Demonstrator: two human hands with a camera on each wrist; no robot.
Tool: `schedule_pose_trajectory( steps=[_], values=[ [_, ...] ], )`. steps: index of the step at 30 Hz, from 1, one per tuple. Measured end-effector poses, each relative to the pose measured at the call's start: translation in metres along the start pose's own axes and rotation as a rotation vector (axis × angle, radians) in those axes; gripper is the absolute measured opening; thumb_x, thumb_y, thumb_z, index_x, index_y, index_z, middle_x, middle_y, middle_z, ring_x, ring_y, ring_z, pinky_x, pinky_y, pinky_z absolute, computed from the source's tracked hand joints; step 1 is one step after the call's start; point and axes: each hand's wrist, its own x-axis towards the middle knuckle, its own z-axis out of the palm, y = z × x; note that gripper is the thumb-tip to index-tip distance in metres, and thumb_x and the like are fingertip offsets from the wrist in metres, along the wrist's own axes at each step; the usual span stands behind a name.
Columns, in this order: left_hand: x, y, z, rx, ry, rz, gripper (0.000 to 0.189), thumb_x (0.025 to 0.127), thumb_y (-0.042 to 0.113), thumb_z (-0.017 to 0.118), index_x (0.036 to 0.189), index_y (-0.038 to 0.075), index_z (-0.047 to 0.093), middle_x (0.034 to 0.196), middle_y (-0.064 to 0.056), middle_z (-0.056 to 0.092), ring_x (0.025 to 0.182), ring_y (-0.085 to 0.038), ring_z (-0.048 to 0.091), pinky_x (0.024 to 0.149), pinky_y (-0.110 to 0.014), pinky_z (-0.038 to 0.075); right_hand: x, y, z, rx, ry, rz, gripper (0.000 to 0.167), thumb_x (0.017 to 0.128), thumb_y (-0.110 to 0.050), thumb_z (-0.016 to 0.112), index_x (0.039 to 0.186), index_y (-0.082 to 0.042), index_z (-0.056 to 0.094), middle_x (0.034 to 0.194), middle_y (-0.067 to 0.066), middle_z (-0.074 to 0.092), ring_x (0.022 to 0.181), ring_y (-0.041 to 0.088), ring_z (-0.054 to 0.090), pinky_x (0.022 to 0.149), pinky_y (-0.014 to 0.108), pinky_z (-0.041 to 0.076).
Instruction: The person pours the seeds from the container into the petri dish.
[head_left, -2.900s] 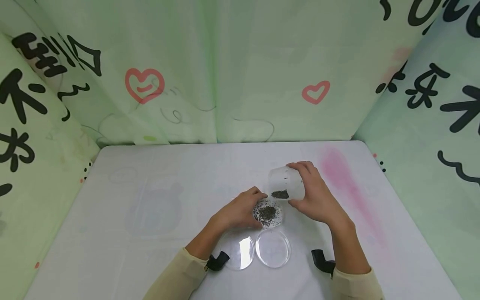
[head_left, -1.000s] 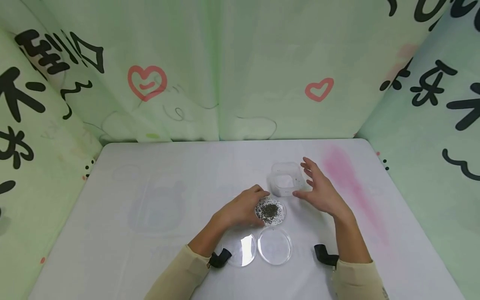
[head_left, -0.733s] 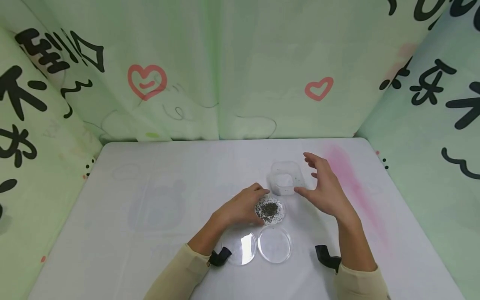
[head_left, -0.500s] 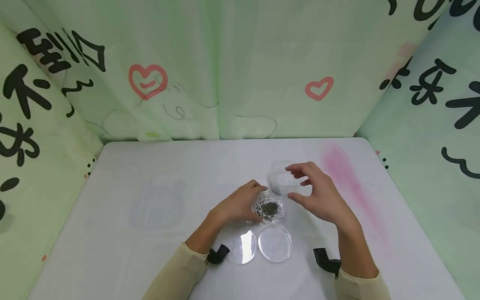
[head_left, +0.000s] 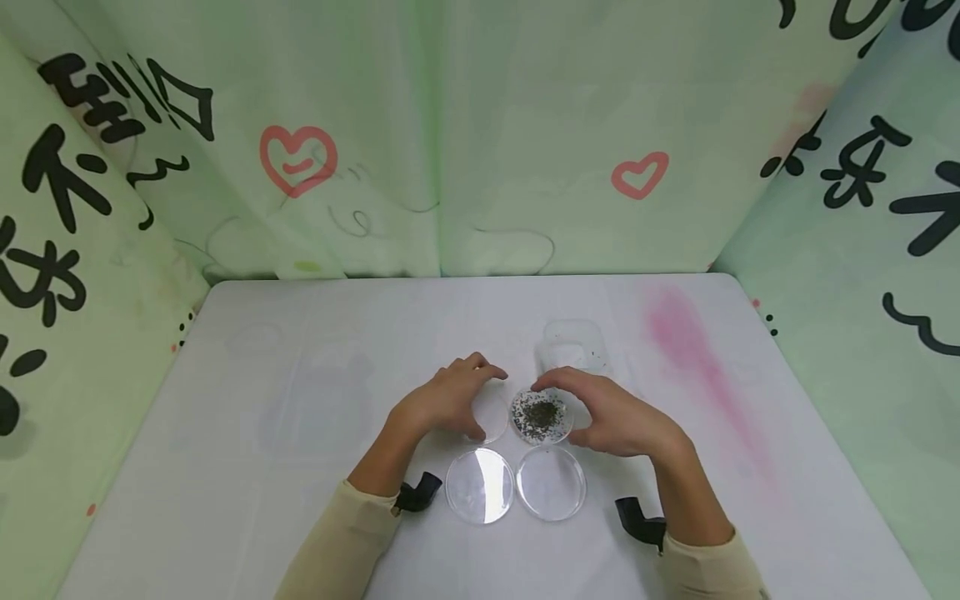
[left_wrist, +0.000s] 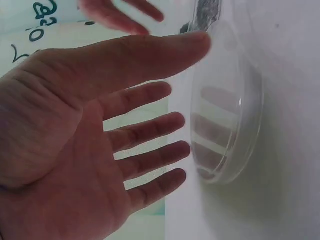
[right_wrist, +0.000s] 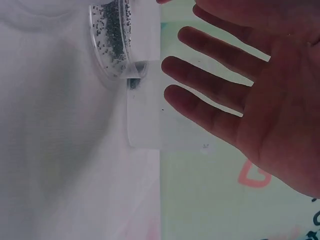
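My left hand (head_left: 441, 400) curves loosely round the left side of a clear petri dish (head_left: 490, 417), its fingers extended in the left wrist view. The thumb tip overlaps the dish rim there; contact cannot be told. My right hand (head_left: 622, 418) hovers at the right of a petri dish with dark grains (head_left: 540, 417), thumb and fingers spread either side of it. In the right wrist view the fingers look straight and apart from that dish. Two more clear petri dishes lie nearer me, a left one (head_left: 480, 487) and a right one (head_left: 551, 483).
Behind the grain dish stands a clear squarish tub (head_left: 573, 335), partly hidden by my right hand. All of it rests on a white-covered table (head_left: 300, 500). A green curtain (head_left: 480, 150) with drawings and lettering encloses the back and sides.
My right hand set the tub upright behind the dishes, released it and moved down to the grain dish. My left hand left the grain dish and shifted left to the clear one.
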Motion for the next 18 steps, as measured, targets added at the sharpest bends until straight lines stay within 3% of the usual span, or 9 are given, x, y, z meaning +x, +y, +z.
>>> schedule_pose_trajectory(
  steps=[5,9,13,18],
  values=[
    [-0.006,-0.007,-0.007,0.029,-0.069,-0.035,0.09,0.068,0.009,0.096,0.148,0.02,0.056,0.14,-0.007,0.051,0.131,-0.03,0.049,0.105,-0.05,0.047,0.002,0.003,0.006,-0.024,-0.017,0.017,0.072,0.077,0.008,0.079,0.144,-0.008,0.059,0.148,0.01,0.059,0.143,0.038,0.049,0.116,0.059,0.04],
    [-0.006,-0.01,-0.007,0.071,-0.102,-0.023,0.095,0.066,0.011,0.097,0.15,0.024,0.055,0.142,-0.005,0.049,0.131,-0.029,0.047,0.103,-0.048,0.048,0.004,0.006,0.01,-0.028,-0.025,0.039,0.08,0.073,0.013,0.077,0.148,-0.007,0.055,0.153,0.012,0.056,0.148,0.042,0.042,0.117,0.06,0.038],
    [-0.003,-0.013,-0.004,0.128,-0.106,0.009,0.099,0.063,0.012,0.098,0.151,0.025,0.055,0.141,-0.004,0.047,0.129,-0.026,0.046,0.102,-0.045,0.046,0.007,0.008,0.013,-0.026,-0.04,0.064,0.086,0.071,0.017,0.075,0.15,-0.007,0.053,0.155,0.01,0.054,0.15,0.041,0.041,0.118,0.059,0.037],
    [-0.001,-0.013,0.0,0.169,-0.085,0.001,0.098,0.061,0.015,0.098,0.149,0.027,0.056,0.138,0.0,0.046,0.124,-0.022,0.045,0.1,-0.04,0.045,0.01,0.009,0.017,-0.043,-0.046,0.085,0.086,0.07,0.018,0.075,0.15,-0.006,0.052,0.153,0.01,0.055,0.147,0.04,0.045,0.118,0.058,0.038]
  ],
)
